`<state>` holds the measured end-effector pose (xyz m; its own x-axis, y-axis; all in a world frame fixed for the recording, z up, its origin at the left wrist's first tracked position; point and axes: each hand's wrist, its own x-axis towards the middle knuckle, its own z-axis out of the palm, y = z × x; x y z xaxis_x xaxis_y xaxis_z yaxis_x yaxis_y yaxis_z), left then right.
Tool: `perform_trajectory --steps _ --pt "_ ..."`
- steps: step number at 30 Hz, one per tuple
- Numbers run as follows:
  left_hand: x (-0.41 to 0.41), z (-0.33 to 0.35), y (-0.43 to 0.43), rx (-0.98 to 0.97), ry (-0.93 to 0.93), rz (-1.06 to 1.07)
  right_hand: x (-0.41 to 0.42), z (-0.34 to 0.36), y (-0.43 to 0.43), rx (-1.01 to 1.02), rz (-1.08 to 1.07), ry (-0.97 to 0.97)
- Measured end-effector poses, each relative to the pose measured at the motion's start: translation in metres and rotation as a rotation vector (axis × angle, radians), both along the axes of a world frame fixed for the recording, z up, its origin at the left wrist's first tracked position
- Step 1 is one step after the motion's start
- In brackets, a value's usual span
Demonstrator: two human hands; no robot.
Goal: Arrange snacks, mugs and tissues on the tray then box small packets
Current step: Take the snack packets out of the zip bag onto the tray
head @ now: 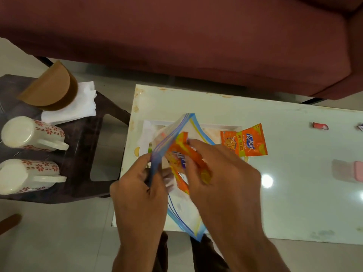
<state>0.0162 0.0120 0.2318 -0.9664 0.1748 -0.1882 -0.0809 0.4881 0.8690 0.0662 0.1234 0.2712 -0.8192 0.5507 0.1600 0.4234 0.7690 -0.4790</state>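
Observation:
My left hand (141,185) pinches the blue-edged rim of a clear zip bag (185,214) and holds its mouth apart. My right hand (220,173) grips an orange snack packet (176,154) that sits partly inside the bag's mouth. A second orange snack packet (244,143) lies flat on the white table (294,193), just right of the bag. A white tray (149,126) lies under the bag, mostly hidden. Two floral mugs (29,134) (27,174) rest on their sides on a dark stool (82,173) to the left, beside white tissues (78,103).
A brown wooden holder (51,87) sits on the tissues. A small red wrapper (320,126) and a pink object (353,171) lie on the table's right part. A maroon sofa (176,36) runs along the back. Pale floor tiles surround the furniture.

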Motion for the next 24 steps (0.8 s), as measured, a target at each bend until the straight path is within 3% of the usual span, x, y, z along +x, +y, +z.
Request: perform_trajectory --steps 5,7,13,19,24 --pt "-0.016 -0.003 0.002 0.103 -0.073 0.067 0.034 0.033 0.037 -0.487 -0.292 0.152" --pt "-0.022 -0.002 0.001 0.09 -0.032 0.057 0.049 0.033 0.06 -0.587 -0.399 0.203" --pt "-0.027 0.004 -0.005 0.02 0.035 0.046 0.091 -0.024 0.105 -0.619 -0.589 0.268" --pt "-0.021 0.005 -0.009 -0.069 0.096 0.038 0.116 -0.135 0.114 -0.748 -0.739 0.119" --pt "-0.014 0.001 -0.01 -0.07 0.059 0.03 0.129 -0.183 0.116 -0.788 -0.719 0.016"
